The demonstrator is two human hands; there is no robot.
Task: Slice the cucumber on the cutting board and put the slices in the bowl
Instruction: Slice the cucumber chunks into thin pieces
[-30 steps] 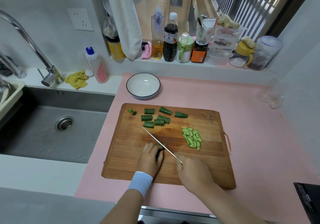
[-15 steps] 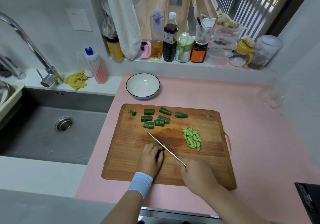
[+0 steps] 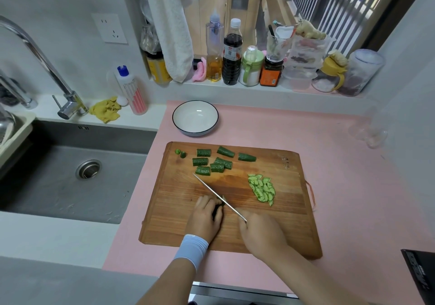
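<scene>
The left hand rests on the cutting board with its fingers curled down over a dark green cucumber piece, pinning it to the wood. Most of that piece is hidden under the fingers, so its length cannot be told. A pale blue wristband wraps the left wrist. The right hand is closed round the handle of a knife. The thin blade runs away from the hand toward the board's far left, and it probably touches the held piece just beside the left fingertips.

The wooden board lies on a pink mat that covers the counter. To the left is a grey steel sink with a curved faucet, and a crumpled yellow cloth sits on the ledge behind it. A windowsill at the back carries a row of bottles and jars, and a white towel hangs above them.

A cluster of short cucumber chunks lies near the board's far edge, just beyond the knife tip. A heap of thin cucumber slices lies to the right of the blade, apart from both hands. The white bowl with a dark rim stands on the mat just past the board's far edge, well apart from the hands.
</scene>
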